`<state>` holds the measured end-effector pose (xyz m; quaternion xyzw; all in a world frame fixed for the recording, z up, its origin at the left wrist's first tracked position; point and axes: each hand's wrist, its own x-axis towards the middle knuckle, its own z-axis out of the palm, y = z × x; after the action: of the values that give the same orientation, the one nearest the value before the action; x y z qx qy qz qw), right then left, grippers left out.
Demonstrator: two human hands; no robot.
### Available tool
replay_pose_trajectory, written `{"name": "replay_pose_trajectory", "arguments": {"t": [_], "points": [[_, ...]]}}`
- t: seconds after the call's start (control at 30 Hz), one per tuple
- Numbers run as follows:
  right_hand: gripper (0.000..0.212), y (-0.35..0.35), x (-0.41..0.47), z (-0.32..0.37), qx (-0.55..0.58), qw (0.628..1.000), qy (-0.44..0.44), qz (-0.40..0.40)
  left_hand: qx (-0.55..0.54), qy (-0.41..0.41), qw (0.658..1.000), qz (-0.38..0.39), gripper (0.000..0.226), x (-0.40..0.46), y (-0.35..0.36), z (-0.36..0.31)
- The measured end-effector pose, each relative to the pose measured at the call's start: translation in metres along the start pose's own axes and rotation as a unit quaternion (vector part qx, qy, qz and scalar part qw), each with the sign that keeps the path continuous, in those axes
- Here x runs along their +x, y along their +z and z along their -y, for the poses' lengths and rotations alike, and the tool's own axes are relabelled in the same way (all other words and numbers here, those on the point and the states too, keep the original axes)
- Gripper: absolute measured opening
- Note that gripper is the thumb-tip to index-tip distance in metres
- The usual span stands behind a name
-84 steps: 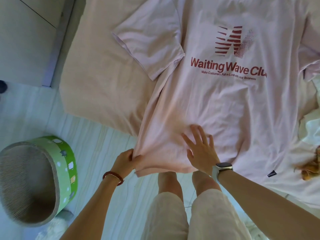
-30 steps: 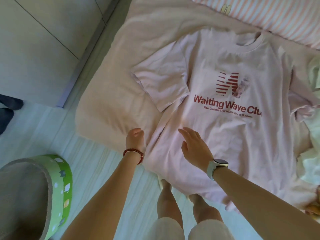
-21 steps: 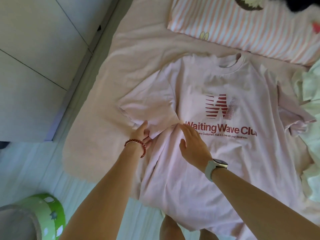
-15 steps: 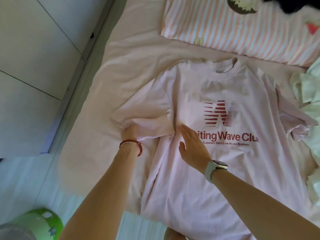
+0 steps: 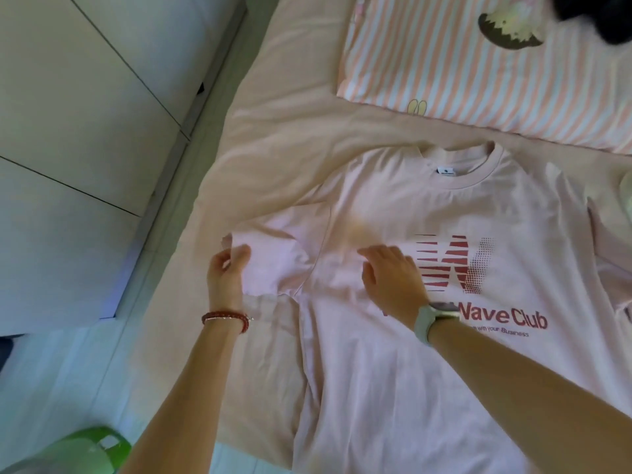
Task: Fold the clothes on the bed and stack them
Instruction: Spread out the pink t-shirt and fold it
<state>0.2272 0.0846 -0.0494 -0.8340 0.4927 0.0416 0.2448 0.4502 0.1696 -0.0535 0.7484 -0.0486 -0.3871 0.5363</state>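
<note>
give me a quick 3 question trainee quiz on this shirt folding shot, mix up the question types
1. True or false: the left hand pinches the sleeve of the pale pink cotton t-shirt with red print.
2. Multiple choice: the right hand is A) gripping the collar, B) lying flat with straight fingers on the shirt's chest, C) off the shirt.
3. Fill in: above the collar lies a pink and white ______ pillow.

Key: 1 true; 2 B; 3 striped.

T-shirt (image 5: 427, 354) on bed (image 5: 273, 131), pillow (image 5: 478, 70) behind
</note>
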Motion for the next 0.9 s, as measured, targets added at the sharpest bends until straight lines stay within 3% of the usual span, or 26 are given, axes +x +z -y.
{"name": "replay_pose_trajectory", "arguments": {"t": [0.07, 0.17, 0.33, 0.47, 0.57, 0.63, 0.73, 0.83, 0.9], "points": [[0.036, -0.013, 0.032, 0.009, -0.006, 0.997, -0.063, -0.036, 0.073, -0.007, 0.997, 0.015, 0.037, -0.004, -0.002, 0.009], [0.037, -0.024, 0.082, 0.031, -0.032, 0.989, -0.145, -0.025, 0.196, 0.047, 0.979, 0.018, 0.048, -0.006, -0.008, 0.015], [0.044, -0.013, 0.137, 0.079, -0.048, 0.985, -0.157, 0.048, 0.306, 0.173, 0.932, 0.082, 0.069, -0.015, -0.022, 0.025], [0.037, 0.008, 0.146, 0.097, -0.098, 0.967, -0.146, 0.183, 0.308, 0.217, 0.922, 0.092, 0.068, -0.011, -0.033, 0.028], [0.025, 0.009, 0.152, 0.099, -0.05, 0.982, -0.115, 0.143, 0.277, 0.238, 0.928, 0.069, 0.065, -0.003, -0.037, 0.026], [0.016, 0.001, 0.159, 0.106, 0.101, 0.99, -0.085, 0.051, 0.245, 0.215, 0.945, -0.005, 0.058, 0.008, -0.035, 0.02], [0.009, -0.017, 0.169, 0.118, 0.35, 0.936, -0.042, -0.012, 0.195, 0.158, 0.963, -0.099, 0.049, 0.033, -0.023, 0.003], [0.037, -0.026, 0.175, 0.116, 0.427, 0.903, -0.005, 0.05, 0.218, 0.059, 0.971, -0.081, 0.049, 0.054, -0.017, -0.007], [0.053, -0.025, 0.165, 0.108, 0.401, 0.912, 0.016, 0.087, 0.263, -0.028, 0.964, -0.024, 0.05, 0.064, -0.019, -0.005]]}}
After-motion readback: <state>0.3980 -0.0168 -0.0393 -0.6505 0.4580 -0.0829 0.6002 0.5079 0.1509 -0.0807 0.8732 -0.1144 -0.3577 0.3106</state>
